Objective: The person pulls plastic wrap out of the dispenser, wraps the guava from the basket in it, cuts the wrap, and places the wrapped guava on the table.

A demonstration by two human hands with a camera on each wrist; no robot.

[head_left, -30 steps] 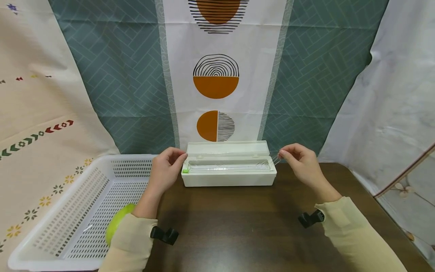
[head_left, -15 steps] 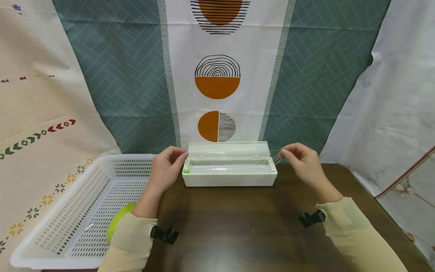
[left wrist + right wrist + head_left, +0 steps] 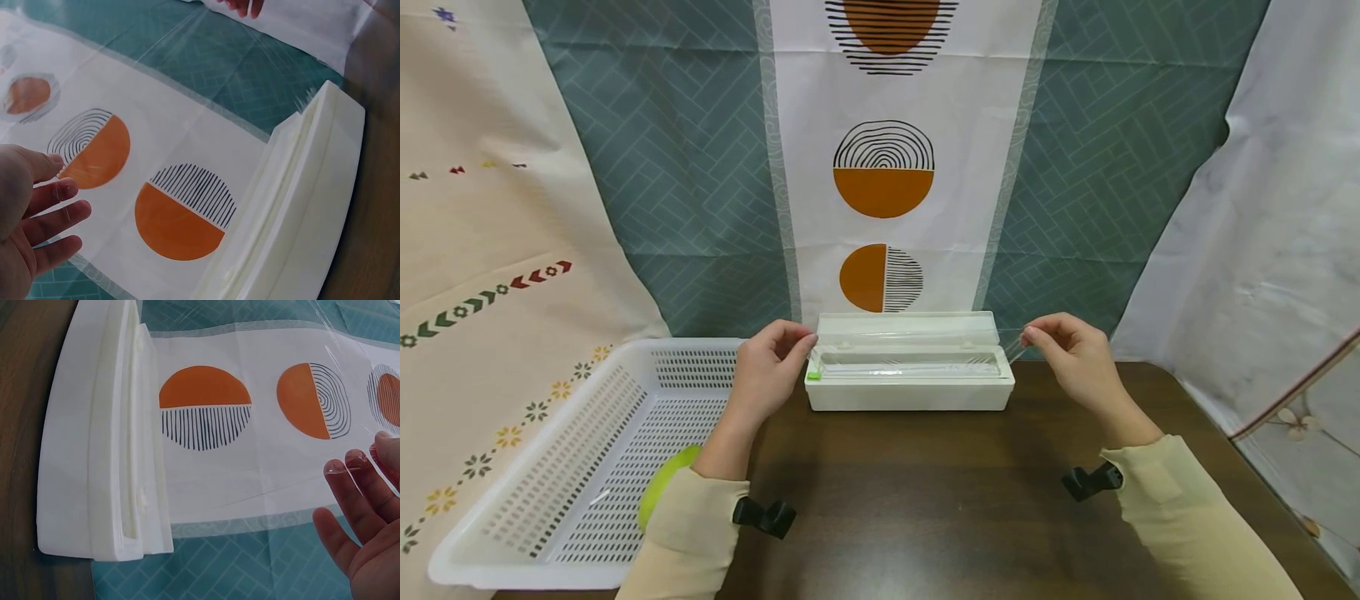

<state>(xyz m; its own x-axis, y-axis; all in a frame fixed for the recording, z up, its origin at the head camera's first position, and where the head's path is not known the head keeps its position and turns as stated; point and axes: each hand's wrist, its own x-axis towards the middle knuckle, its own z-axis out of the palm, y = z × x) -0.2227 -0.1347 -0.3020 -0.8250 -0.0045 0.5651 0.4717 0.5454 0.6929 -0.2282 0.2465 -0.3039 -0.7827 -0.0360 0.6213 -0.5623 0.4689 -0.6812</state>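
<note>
A long white cling film dispenser box (image 3: 912, 395) stands on the table with its lid raised. Clear cling film (image 3: 1017, 347) comes up out of it and spans the space between the hands. At the box's left end, my left hand (image 3: 766, 373) pinches one upper corner of the film between thumb and forefinger. Beyond the right end, my right hand (image 3: 1078, 363) pinches the other corner, where the film bunches into creases. In the right wrist view, film clings over the fingertips (image 3: 335, 466). A small green slider (image 3: 814, 376) sits at the box's left front rim.
To the left is a white perforated basket (image 3: 587, 379) with a green round object (image 3: 666, 483) in it, partly hidden by the left forearm. The dark wooden table (image 3: 910, 500) extends in front of the box. Patterned cloth (image 3: 700, 167) hangs close behind it.
The whole head view has shifted slightly to the right. My right hand has drawn a little away from the box, still pinching the film; my left hand keeps its place and its pinch.
</note>
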